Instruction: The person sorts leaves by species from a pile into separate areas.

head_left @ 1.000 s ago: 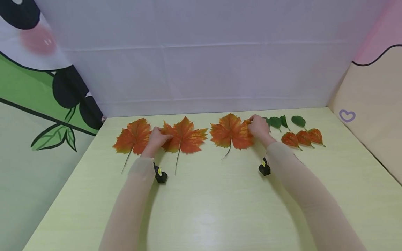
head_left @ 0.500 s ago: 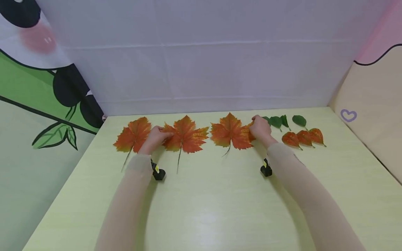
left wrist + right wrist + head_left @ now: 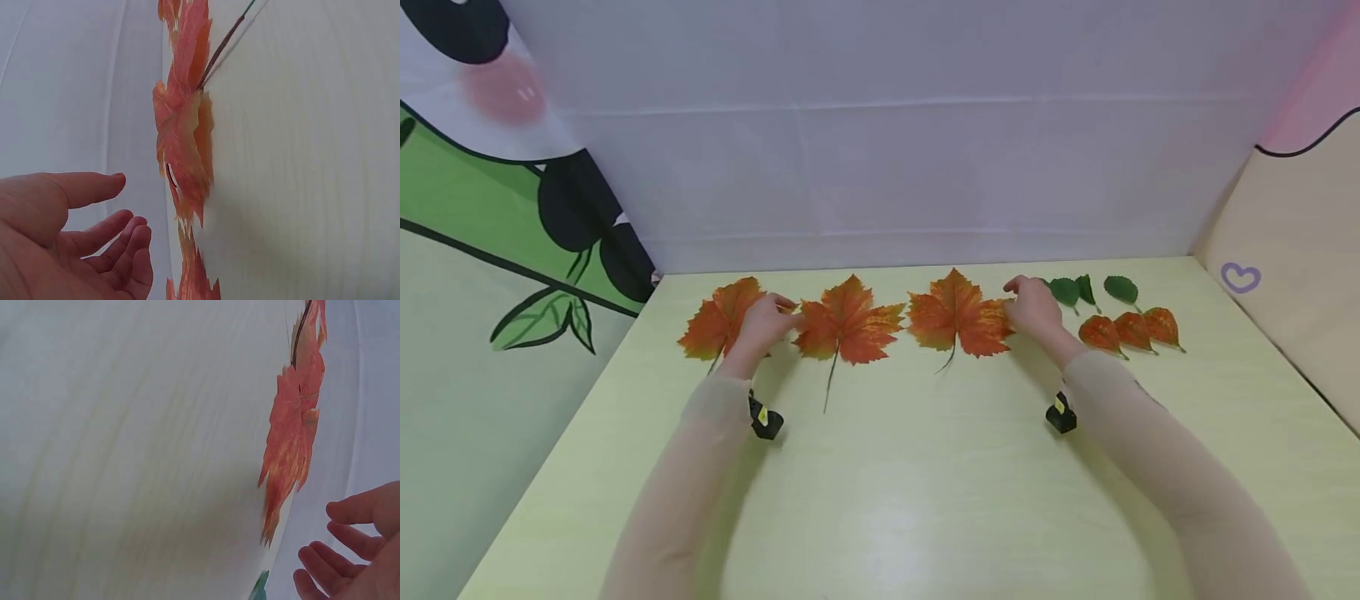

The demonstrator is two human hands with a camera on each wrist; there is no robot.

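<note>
Three orange maple leaves with thin stems lie in a row along the back of the table. My left hand (image 3: 765, 323) is over the right side of the left maple leaf (image 3: 711, 325), its fingertips by the left edge of the middle maple leaf (image 3: 848, 321). In the left wrist view, the thumb and fingers (image 3: 94, 240) are parted, with nothing between them. My right hand (image 3: 1033, 307) is just beside the right edge of the third maple leaf (image 3: 957, 317). The right wrist view shows that hand's loosely bent fingers (image 3: 331, 562) apart from the leaf, holding nothing.
Several small green leaves (image 3: 1122, 289) lie at the back right, partly behind my right hand. In front of them are three orange, lantern-shaped pods (image 3: 1131, 331). A lilac cloth wall (image 3: 917, 183) rises directly behind the table (image 3: 895, 492). Printed panels stand at both sides.
Both hands have let go of the maple leaf edges they pinched. The left hand has drawn slightly left, the right hand slightly right, with fingers parted. The leaves keep their row.
</note>
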